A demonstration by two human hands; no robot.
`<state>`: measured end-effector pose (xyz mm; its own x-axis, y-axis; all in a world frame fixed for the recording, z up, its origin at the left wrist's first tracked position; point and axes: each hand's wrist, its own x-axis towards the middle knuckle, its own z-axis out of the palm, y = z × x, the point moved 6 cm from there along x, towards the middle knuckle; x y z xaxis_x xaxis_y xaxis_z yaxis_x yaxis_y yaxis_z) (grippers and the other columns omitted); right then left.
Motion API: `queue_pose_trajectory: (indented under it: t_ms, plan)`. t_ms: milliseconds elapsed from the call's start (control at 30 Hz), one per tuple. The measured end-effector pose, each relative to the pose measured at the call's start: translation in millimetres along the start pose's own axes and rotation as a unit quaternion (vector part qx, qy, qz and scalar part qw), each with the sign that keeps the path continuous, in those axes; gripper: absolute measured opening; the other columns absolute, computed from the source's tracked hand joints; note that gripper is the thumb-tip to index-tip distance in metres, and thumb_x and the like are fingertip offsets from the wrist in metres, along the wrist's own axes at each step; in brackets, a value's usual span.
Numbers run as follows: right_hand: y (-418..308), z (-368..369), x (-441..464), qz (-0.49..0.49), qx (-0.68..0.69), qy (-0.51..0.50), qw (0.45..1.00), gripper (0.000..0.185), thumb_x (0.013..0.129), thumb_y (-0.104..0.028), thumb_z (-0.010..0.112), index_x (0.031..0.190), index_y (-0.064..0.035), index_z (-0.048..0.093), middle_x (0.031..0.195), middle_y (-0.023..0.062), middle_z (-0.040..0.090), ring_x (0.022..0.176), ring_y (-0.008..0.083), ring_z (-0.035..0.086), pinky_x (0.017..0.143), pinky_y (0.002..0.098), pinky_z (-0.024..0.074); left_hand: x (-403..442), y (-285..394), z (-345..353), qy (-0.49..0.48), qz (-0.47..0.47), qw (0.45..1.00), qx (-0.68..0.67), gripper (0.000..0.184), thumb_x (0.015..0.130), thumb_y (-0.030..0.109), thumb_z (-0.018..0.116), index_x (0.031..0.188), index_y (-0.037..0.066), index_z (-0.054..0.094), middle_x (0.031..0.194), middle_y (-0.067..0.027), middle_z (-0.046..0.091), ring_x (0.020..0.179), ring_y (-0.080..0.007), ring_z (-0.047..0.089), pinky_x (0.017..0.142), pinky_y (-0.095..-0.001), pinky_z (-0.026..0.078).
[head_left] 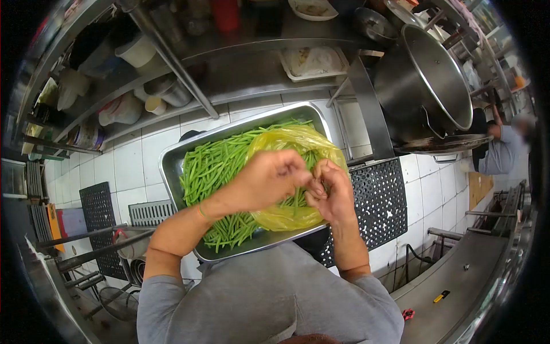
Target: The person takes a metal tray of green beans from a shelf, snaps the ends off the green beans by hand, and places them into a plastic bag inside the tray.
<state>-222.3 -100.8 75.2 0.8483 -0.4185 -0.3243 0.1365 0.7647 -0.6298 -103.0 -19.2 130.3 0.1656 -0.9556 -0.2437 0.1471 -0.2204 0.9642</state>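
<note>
A metal tray (167, 166) in front of me holds a large heap of green beans (215, 160). On its right side lies a yellow plastic bag (286, 139), open, with more beans inside. My left hand (269, 179) is over the bag, its fingers curled and partly blurred; what they hold, if anything, cannot be made out. Close beside it, my right hand (332, 188) has its fingers bent together above the bag's opening. Something small may be between those fingertips, too small to name.
Metal shelves (246, 49) with containers run behind the tray. A big steel pot (424, 80) stands at the upper right. Black perforated mats (381, 198) lie on the tiled floor. Another person (501, 149) is at the far right, near a metal counter (458, 286) with a yellow cutter (441, 296).
</note>
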Motion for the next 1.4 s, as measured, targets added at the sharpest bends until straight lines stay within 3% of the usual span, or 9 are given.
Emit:
queue_pose_trajectory:
  t_ms: [167,233,567,900,1067,1167,1200,1267,1400]
  plan:
    - [8.4,1.6,-6.1,0.006,0.048,-0.011,0.999,0.031,0.103,-0.028,0.045,0.079,-0.0081,0.048,0.063,0.0039,0.045,0.049,0.0088,0.035,0.040,0.0254,0.0353,10.2,3.0,-24.1,0.013,0.055,0.990,-0.131,0.020,0.098,0.022,0.061,0.096,0.002,0.057,0.086,-0.0035,0.064,0.064,-0.0077,0.060,0.058,-0.0236,0.051]
    - [20.8,1.5,-11.4,0.081,0.004,0.006,0.997,0.031,0.103,-0.028,0.046,0.080,-0.0080,0.048,0.065,0.0033,0.048,0.050,0.0072,0.035,0.041,0.0245,0.0349,13.0,0.0,-27.1,0.029,0.056,0.986,-0.153,0.018,0.098,0.020,0.061,0.096,0.003,0.057,0.085,-0.0034,0.063,0.065,-0.0073,0.059,0.058,-0.0238,0.052]
    - [36.8,2.3,-21.0,0.115,0.000,-0.062,0.991,0.032,0.102,-0.023,0.051,0.117,0.0043,0.057,0.066,-0.0030,0.041,0.050,0.0045,0.029,0.044,0.0209,0.0247,21.2,-5.9,-46.5,0.097,0.105,0.983,-0.114,0.019,0.097,0.020,0.062,0.097,0.001,0.057,0.085,-0.0028,0.061,0.066,-0.0077,0.059,0.058,-0.0241,0.052]
    - [33.9,3.7,-21.8,0.049,-0.076,-0.082,0.993,0.024,0.102,-0.023,0.053,0.104,-0.0003,0.059,0.063,-0.0054,0.036,0.048,0.0040,0.025,0.042,0.0216,0.0209,17.0,-4.7,-49.7,0.109,0.112,0.983,-0.101,0.018,0.097,0.019,0.062,0.098,0.002,0.056,0.084,-0.0030,0.061,0.066,-0.0073,0.059,0.060,-0.0237,0.052]
    - [33.3,-2.1,-18.4,0.019,-0.148,-0.024,0.988,0.019,0.101,-0.018,0.054,0.093,-0.0013,0.058,0.064,-0.0044,0.045,0.047,0.0031,0.031,0.042,0.0208,0.0244,1.8,5.3,-35.8,0.124,0.117,0.981,-0.096,0.018,0.095,0.017,0.064,0.095,0.000,0.058,0.082,-0.0027,0.061,0.068,-0.0086,0.059,0.060,-0.0253,0.051]
    - [31.7,-2.9,-16.4,0.016,-0.164,0.051,0.985,0.016,0.100,-0.015,0.054,0.091,-0.0023,0.058,0.067,-0.0033,0.050,0.049,0.0032,0.037,0.043,0.0202,0.0287,-26.7,40.0,-0.9,0.101,0.247,0.950,0.161,0.014,0.090,0.011,0.067,0.087,-0.001,0.061,0.081,-0.0076,0.061,0.072,-0.0189,0.062,0.064,-0.0305,0.051]
    - [30.3,-5.0,-16.9,-0.015,-0.198,0.002,0.980,0.015,0.100,-0.014,0.054,0.090,-0.0034,0.058,0.071,-0.0025,0.054,0.051,0.0035,0.040,0.045,0.0203,0.0318,-34.8,48.3,14.8,0.072,0.279,0.930,0.230,0.012,0.088,0.009,0.066,0.085,-0.002,0.061,0.083,-0.0095,0.061,0.075,-0.0223,0.063,0.065,-0.0324,0.051]
    - [36.5,-3.8,-12.4,-0.030,-0.176,0.007,0.984,0.014,0.099,-0.013,0.055,0.090,-0.0037,0.058,0.071,-0.0026,0.054,0.052,0.0035,0.042,0.044,0.0206,0.0323,-49.7,54.9,46.8,0.011,0.475,0.844,0.248,0.007,0.085,0.006,0.065,0.087,0.000,0.062,0.087,-0.0116,0.061,0.080,-0.0248,0.062,0.068,-0.0344,0.051]
    - [22.1,-5.8,-12.9,-0.030,-0.180,0.038,0.983,0.013,0.096,-0.013,0.056,0.087,-0.0045,0.057,0.067,-0.0005,0.051,0.052,0.0058,0.040,0.042,0.0232,0.0314,-67.6,53.5,57.1,-0.052,0.404,0.881,0.242,0.014,0.083,0.004,0.069,0.095,0.000,0.065,0.086,-0.0133,0.063,0.079,-0.0272,0.064,0.071,-0.0355,0.054]
